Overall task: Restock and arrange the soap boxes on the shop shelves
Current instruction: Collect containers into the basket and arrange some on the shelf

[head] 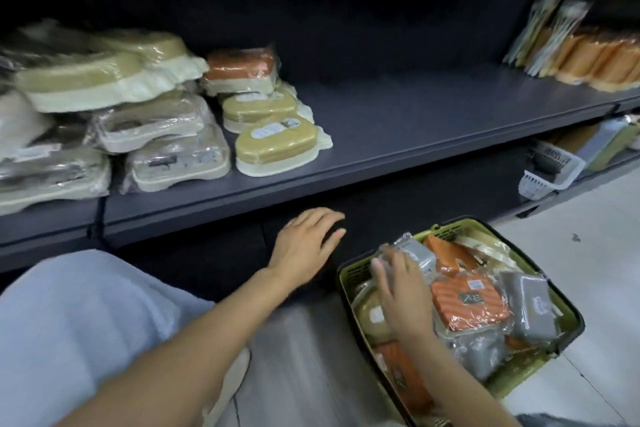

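The dark shelf spanned the width of the view. Its left part carried wrapped soap boxes in stacks: olive and cream ones, greyish ones below them, and one orange box on top of the rightmost stack. The middle of the shelf surface was bare. A row of orange packs stood at its right end.

The green basket sat on the floor below the shelf, to the right. It held wrapped soap boxes in orange, grey and olive, lying loosely over one another.

The right hand reached into the basket with its fingers curled over a grey soap box at the near-left corner, grasping it. The left hand hovered in front of the shelf edge, just left of the basket, released, its fingers relaxed and holding nothing.

A white basket stood on the lower shelf at the far right.
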